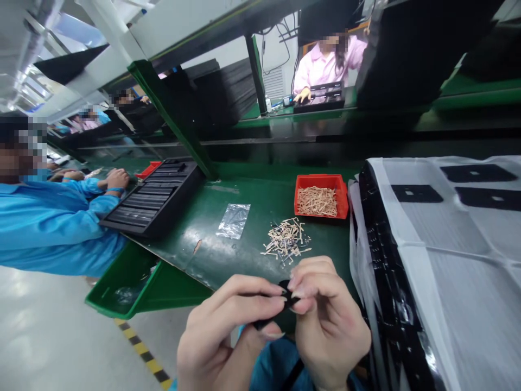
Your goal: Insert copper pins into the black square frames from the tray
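Between my two hands, close to my body, is a small black part (288,297), mostly covered by fingers, so its kind does not show. My left hand (234,326) pinches it between thumb and fingers from the left. From the other side, the thumb and fingertips of my right hand (328,315) are closed on its right end. Just beyond my hands, a loose pile of small beige strips (287,239) with tiny dark bits lies on the green tabletop (260,187). Behind the pile stands a red bin (342,203) filled with more beige strips.
A clear plastic bag (233,221) lies flat left of the pile. Black parts under white sheeting (439,233) are stacked at right. Leftward are a slotted black tray (157,198), a green bin (122,296) below the edge, and a blue-sleeved co-worker (61,228). A pink-sleeved person (325,68) sits opposite.
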Available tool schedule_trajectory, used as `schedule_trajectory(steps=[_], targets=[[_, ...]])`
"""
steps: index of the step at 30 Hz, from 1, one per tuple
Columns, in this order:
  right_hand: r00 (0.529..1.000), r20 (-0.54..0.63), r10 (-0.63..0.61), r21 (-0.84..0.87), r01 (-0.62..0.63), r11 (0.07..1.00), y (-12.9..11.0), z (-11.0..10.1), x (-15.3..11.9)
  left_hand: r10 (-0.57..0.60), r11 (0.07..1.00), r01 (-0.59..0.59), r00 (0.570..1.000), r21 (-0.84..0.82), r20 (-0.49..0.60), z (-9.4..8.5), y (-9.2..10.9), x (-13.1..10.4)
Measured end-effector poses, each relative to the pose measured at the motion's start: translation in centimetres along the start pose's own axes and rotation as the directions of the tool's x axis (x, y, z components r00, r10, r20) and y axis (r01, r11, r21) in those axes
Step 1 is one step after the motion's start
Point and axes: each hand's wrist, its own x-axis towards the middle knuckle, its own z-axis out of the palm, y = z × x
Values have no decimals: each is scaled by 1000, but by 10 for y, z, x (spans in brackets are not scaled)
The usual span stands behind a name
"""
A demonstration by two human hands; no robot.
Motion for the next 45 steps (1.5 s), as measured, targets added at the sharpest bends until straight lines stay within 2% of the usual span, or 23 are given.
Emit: schedule_trajectory(steps=[9, 18, 24, 28, 33, 36, 40, 43, 45], targets=[[995, 51, -91, 20, 90, 996, 11, -4, 3, -51, 999, 51, 997, -14, -54, -2, -7, -7], [987, 143, -78, -51, 86, 995, 16, -3, 5, -83, 996, 85, 994, 16, -71, 1, -13, -1], [996, 38, -85, -90, 88, 992, 17, 2, 2, -90, 996, 90, 996, -6, -23, 0, -17, 0], [999, -41, 0, -46, -2, 999, 20, 6, -6, -105, 994, 104, 994, -25, -26, 5, -18, 2], [986, -134, 98, 97, -85, 992, 18, 13, -10, -113, 993, 113, 993, -35, -25, 11, -15, 3], [983, -178, 40, 103, -22, 994, 17, 14, -9, -68, 997, 67, 997, -35, -21, 10, -14, 3], [987, -137, -83, 69, 93, 993, 17, 9, -5, 63, 998, -63, 996, -4, -66, 8, -19, 3], [981, -115, -154, -4, 154, 988, 17, 3, -2, 220, 975, -223, 969, -12, -114, 10, -25, 1], [981, -105, -164, -44, 160, 986, 15, 1, -1, 257, 965, -263, 952, -12, -167, 12, -29, -4]])
